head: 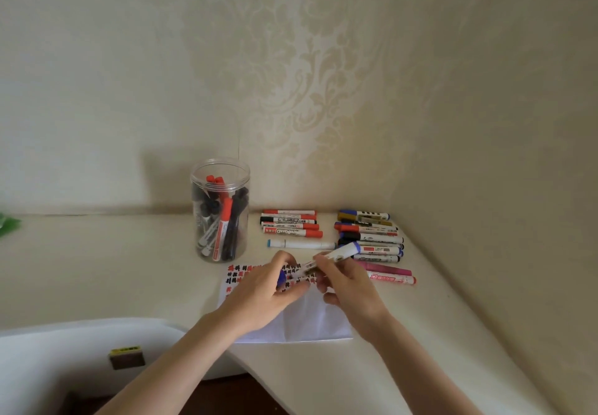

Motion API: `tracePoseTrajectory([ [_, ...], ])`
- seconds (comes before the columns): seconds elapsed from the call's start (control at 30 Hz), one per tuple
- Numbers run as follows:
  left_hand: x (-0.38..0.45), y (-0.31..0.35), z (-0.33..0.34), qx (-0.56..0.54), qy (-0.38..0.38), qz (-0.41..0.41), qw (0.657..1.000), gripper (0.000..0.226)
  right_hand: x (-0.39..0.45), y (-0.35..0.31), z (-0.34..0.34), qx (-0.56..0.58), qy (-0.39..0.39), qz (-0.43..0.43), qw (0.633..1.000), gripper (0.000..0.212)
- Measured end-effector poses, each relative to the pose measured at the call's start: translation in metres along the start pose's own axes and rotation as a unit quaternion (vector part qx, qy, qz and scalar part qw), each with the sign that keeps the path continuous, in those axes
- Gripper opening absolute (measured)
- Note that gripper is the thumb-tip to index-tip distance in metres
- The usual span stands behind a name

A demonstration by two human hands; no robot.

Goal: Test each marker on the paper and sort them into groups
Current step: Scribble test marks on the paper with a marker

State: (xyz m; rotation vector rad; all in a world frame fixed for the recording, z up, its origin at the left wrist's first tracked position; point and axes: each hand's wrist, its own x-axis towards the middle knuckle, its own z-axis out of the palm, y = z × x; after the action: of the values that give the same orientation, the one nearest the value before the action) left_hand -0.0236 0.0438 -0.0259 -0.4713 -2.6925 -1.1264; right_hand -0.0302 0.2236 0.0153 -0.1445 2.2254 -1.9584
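Observation:
My right hand (346,285) grips a white marker with a blue end (336,254), held slanted above the paper (310,320). My left hand (265,288) pinches a blue cap (282,278) at the marker's lower end. The paper lies under both hands and bears red and black scribbles along its top. A group of red-capped markers (291,224) lies behind the paper. To the right lies a larger group of blue, black and red markers (369,236). A single white marker with a blue tip (301,244) lies between the groups. Two pink markers (390,273) lie at the right.
A clear plastic jar (221,210) holding several red and black markers stands at the back left of the table. The patterned wall runs close behind and to the right. A white rounded object (81,350) with a small yellow-labelled block (127,356) sits at the lower left.

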Motion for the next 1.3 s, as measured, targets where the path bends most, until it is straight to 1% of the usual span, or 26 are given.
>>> tracePoseTrajectory([
  [0.07,-0.002,-0.009,-0.001,0.028,-0.020,-0.026,0.999,0.058,0.000,0.000,-0.014,0.045,0.046,0.038,0.997,0.027],
  [0.13,-0.004,-0.017,-0.002,0.097,-0.042,-0.005,0.994,0.080,0.000,0.002,-0.028,0.048,0.077,0.067,0.994,0.026],
  [0.2,-0.002,-0.019,0.001,0.162,-0.058,0.007,0.985,0.095,0.000,0.007,-0.034,0.037,0.087,0.080,0.992,0.023],
  [0.23,0.001,-0.018,0.003,0.187,-0.065,0.005,0.980,0.096,0.000,0.009,-0.034,0.034,0.090,0.080,0.992,0.022],
  [0.3,0.008,-0.015,0.006,0.221,-0.073,-0.002,0.972,0.085,0.003,0.013,-0.034,0.019,0.103,0.073,0.992,0.021],
  [0.4,0.013,-0.015,0.011,0.252,-0.073,-0.012,0.965,0.076,0.009,0.017,-0.029,-0.042,0.113,0.043,0.992,0.019],
  [0.53,0.010,-0.019,0.020,0.256,-0.039,-0.023,0.966,0.075,0.021,0.022,-0.016,-0.082,0.103,0.004,0.991,0.022],
  [0.67,0.007,-0.021,0.022,0.251,-0.010,-0.016,0.968,0.078,0.027,0.042,-0.001,-0.157,0.141,-0.014,0.977,0.024],
  [0.97,0.010,-0.026,0.026,0.249,0.002,-0.017,0.968,0.078,0.029,0.054,-0.003,-0.204,0.171,-0.044,0.963,0.023],
  [1.3,0.011,-0.027,0.028,0.247,0.009,-0.016,0.969,0.078,0.032,0.059,-0.002,-0.217,0.155,-0.045,0.963,0.023],
])
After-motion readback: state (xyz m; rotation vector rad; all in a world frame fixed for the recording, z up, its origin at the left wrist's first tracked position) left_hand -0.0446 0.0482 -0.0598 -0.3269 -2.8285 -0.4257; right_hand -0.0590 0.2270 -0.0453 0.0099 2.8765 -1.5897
